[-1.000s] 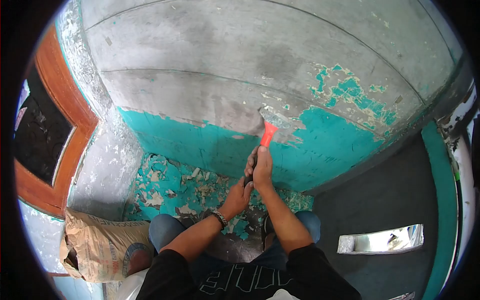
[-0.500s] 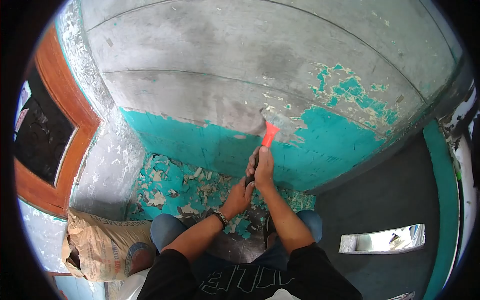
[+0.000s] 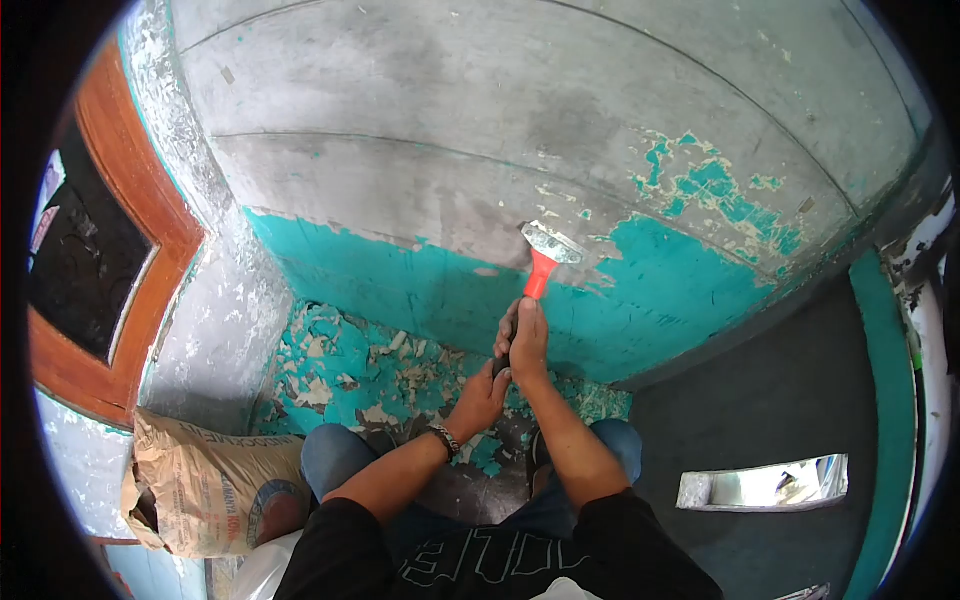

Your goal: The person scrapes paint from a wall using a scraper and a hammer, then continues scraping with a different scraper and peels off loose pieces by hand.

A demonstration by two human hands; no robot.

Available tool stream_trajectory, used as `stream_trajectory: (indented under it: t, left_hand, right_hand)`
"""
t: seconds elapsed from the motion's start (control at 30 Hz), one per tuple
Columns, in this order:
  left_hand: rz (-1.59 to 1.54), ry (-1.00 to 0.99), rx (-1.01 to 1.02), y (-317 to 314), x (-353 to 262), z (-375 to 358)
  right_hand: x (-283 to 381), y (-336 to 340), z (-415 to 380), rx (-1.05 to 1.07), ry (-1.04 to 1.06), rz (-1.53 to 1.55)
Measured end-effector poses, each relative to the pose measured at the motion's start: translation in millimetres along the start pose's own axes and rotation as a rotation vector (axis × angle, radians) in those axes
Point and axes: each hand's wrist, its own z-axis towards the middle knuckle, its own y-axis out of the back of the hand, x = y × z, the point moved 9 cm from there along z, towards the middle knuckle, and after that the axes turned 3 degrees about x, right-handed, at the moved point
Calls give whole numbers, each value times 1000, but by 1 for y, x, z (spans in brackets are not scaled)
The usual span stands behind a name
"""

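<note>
— Where are the hands? 
— Both arms reach forward. The left hand wraps the lower end of the scraper; the right hand is clenched on the grip above it.

— And the scraper? 
— Its orange neck rises from the fists, blade flat against the wall where turquoise paint meets bare grey, above paint flakes on the floor.

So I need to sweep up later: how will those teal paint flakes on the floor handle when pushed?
The paint flakes look thin and curled, so probably light and brittle, likely crumbling under pressure. They lie loose and scattered, so they should slide easily.
</note>
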Motion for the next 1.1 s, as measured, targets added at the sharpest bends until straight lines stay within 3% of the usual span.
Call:
stream_trajectory:
  t: [0.13, 0.43, 0.57, 0.7, 0.9, 1.03, 1.1]
  left_hand:
    - [16, 18, 48, 8, -21, 17]
    - [204, 33, 124, -8, -19, 16]
    - [138, -38, 84, -20, -14, 15]
    - [74, 70, 141, -20, -16, 13]
    - [78, -21, 68, -16, -15, 21]
    - [21, 55, 100, -19, -17, 10]
    - [31, -19, 74, -19, -17, 11]
  right_hand:
    - [28, -12, 9, 4, 57, 29]
    - [22, 22, -1, -103, 83, 139]
    - [25, 26, -6, -107, 64, 60]
    - [23, 29, -6, -107, 68, 73]
    - [30, 21, 0, -104, 50, 44]
    - [25, 26, -8, -122, 52, 10]
    - [29, 23, -4, -108, 55, -21]
